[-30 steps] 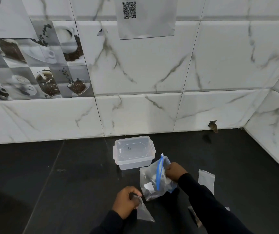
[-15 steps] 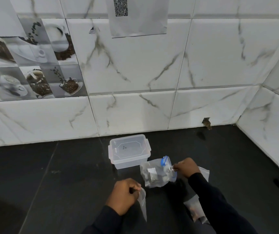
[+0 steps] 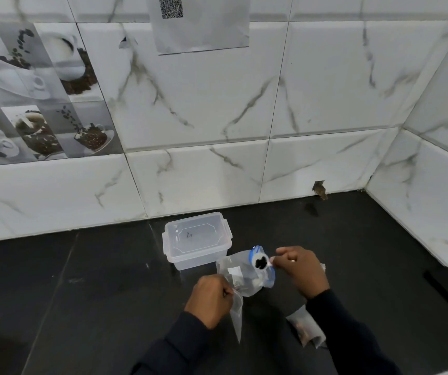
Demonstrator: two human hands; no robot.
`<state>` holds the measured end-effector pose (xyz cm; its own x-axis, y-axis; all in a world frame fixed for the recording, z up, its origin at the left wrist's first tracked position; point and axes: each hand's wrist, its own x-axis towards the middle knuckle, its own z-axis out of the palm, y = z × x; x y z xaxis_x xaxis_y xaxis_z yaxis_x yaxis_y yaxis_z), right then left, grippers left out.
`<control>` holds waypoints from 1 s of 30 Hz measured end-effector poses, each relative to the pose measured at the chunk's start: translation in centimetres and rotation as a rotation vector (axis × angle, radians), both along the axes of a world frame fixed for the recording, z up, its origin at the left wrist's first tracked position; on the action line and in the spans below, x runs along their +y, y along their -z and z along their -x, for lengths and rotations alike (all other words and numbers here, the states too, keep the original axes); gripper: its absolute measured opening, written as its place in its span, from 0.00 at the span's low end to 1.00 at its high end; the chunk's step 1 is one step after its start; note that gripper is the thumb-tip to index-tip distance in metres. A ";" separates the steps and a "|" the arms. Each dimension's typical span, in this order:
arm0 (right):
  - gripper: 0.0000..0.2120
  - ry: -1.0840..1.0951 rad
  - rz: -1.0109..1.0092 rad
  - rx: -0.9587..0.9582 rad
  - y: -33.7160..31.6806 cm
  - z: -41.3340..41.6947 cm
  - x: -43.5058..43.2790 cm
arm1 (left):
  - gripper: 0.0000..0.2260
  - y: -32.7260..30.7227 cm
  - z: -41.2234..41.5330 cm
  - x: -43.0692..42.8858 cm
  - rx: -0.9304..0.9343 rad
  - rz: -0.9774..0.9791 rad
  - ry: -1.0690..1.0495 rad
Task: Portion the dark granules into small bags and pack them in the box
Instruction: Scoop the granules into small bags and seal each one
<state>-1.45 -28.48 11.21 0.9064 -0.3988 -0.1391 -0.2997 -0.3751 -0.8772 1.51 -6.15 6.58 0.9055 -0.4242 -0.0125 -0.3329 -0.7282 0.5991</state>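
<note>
A clear plastic box (image 3: 198, 240) with its lid on stands on the black counter near the wall. Just in front of it sits a large clear bag with a blue zip strip (image 3: 244, 274). My right hand (image 3: 300, 269) holds a small white spoon (image 3: 262, 262) carrying dark granules, level with the big bag's mouth. My left hand (image 3: 210, 300) is closed on the top of a small empty clear bag (image 3: 237, 318), which hangs down from my fist. Small bags with brownish contents (image 3: 305, 328) lie by my right forearm.
White marble tiled walls close off the back and the right side of the counter (image 3: 82, 280). A paper sheet with a QR code (image 3: 201, 23) hangs on the back wall. A dark slot (image 3: 439, 290) shows near the right wall.
My right hand has come out of the big bag and now holds a spoon of dark granules at its mouth. My left hand has lifted the small bag slightly.
</note>
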 end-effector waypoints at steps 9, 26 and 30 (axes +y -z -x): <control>0.08 -0.189 0.644 -0.460 4.8 4.2 6.5 | 0.05 -0.7 -1.3 -0.3 0.110 -0.028 -0.030; 0.06 -0.141 0.567 -0.635 5.6 4.7 7.3 | 0.05 -0.5 -1.6 0.3 0.232 0.047 -0.127; 0.06 0.225 0.046 -0.366 2.4 2.7 3.9 | 0.04 0.5 -1.3 2.2 0.345 0.129 -0.175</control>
